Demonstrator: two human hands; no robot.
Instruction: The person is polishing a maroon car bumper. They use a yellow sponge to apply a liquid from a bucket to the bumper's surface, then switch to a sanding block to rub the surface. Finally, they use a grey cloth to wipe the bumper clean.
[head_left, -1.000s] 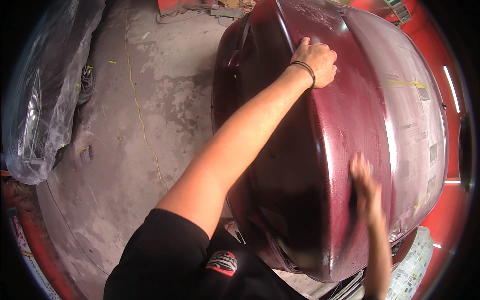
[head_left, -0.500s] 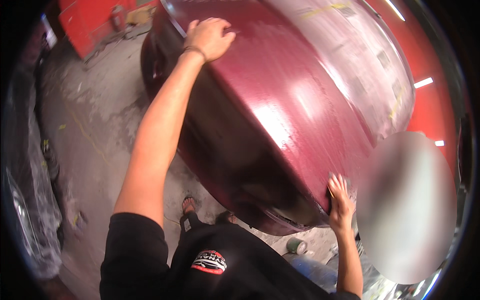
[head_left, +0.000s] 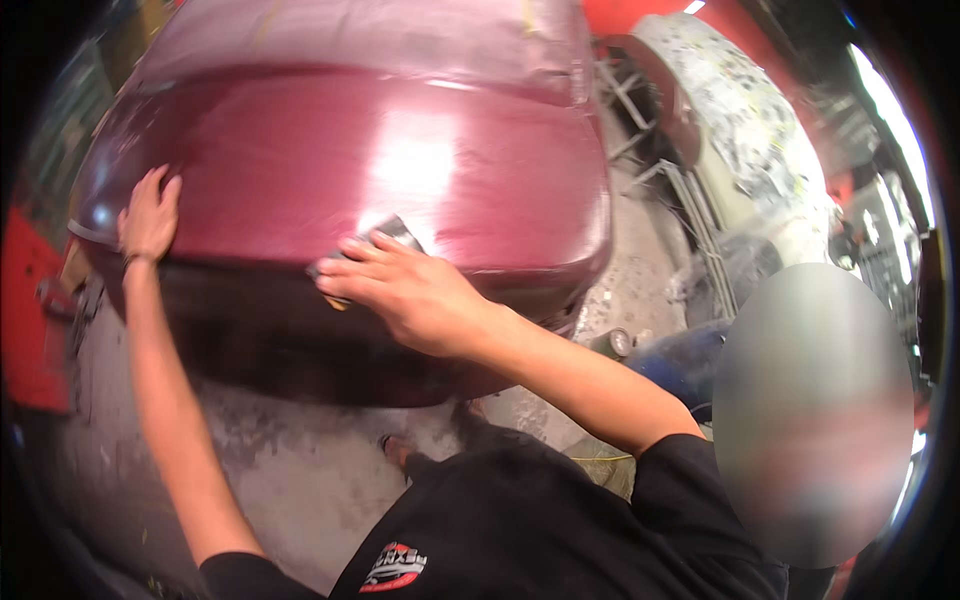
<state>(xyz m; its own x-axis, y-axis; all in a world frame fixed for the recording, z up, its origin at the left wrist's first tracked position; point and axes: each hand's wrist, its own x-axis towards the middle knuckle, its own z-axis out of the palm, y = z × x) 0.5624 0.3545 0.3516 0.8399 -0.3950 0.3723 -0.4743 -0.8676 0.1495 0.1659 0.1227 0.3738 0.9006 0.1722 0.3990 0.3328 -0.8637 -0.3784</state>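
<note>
A glossy, wet-looking dark red car panel (head_left: pixel 270 170) spreads out in front of me. My left hand (head_left: pixel 150 216) lies on its left end near the rim, fingers stretched out and holding nothing. Close to the front edge, around the panel's middle, my right hand (head_left: pixel 410 295) presses down a dark grey sheet of sandpaper (head_left: pixel 398 232). One corner of the sheet sticks out beyond the fingers, and a bit of yellow shows beneath them. Most of the sheet is hidden under the hand.
Plastic film (head_left: pixel 440 30) covers the car's glass beyond the panel. At right, a patchy white-and-grey body part (head_left: pixel 740 100) stands by metal frames (head_left: pixel 690 215). A green can (head_left: pixel 612 343) and a blue container (head_left: pixel 675 365) are on the floor, right of the car. A blurred oval hides the lower right.
My view has swung to the right, so the panel now lies crosswise. My right hand has moved inward from the panel's right end to its middle with the sandpaper. My left hand stays at the left end.
</note>
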